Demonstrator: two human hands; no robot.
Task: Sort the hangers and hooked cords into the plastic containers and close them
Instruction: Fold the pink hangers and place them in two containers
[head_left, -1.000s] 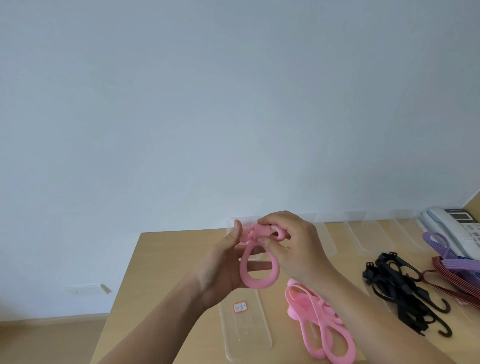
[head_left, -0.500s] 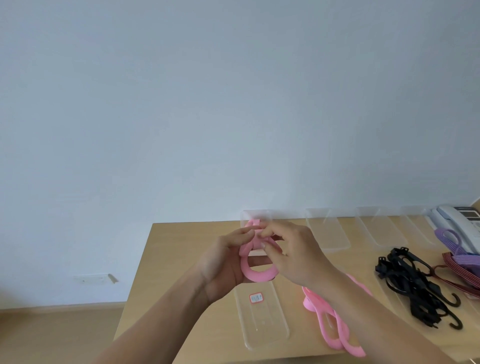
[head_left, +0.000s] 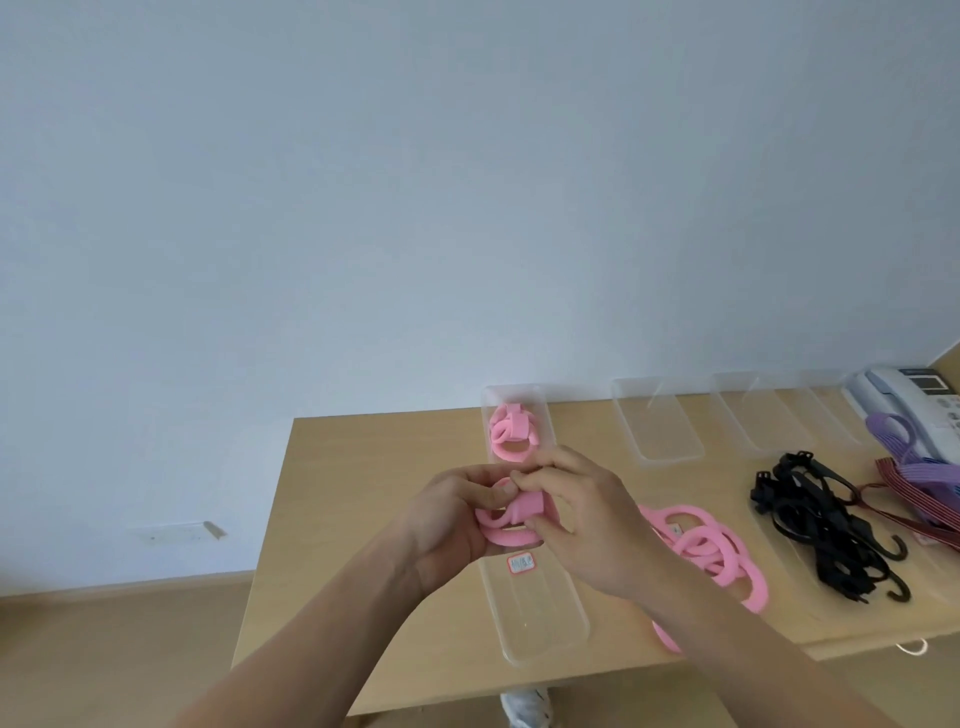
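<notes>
I see my left hand (head_left: 457, 519) and right hand (head_left: 582, 525) above the long clear container (head_left: 540, 618). The fingers of both are curled and clamped on one pink hanger (head_left: 519, 514), which looks folded into a coil, though they hide much of it. Another coiled pink hanger (head_left: 511, 439) lies in the container's far end. A pile of loose pink hangers (head_left: 696, 551) sits just right of the container on the wooden table (head_left: 363, 493), and black hooked cords (head_left: 831, 530) lie farther right.
</notes>
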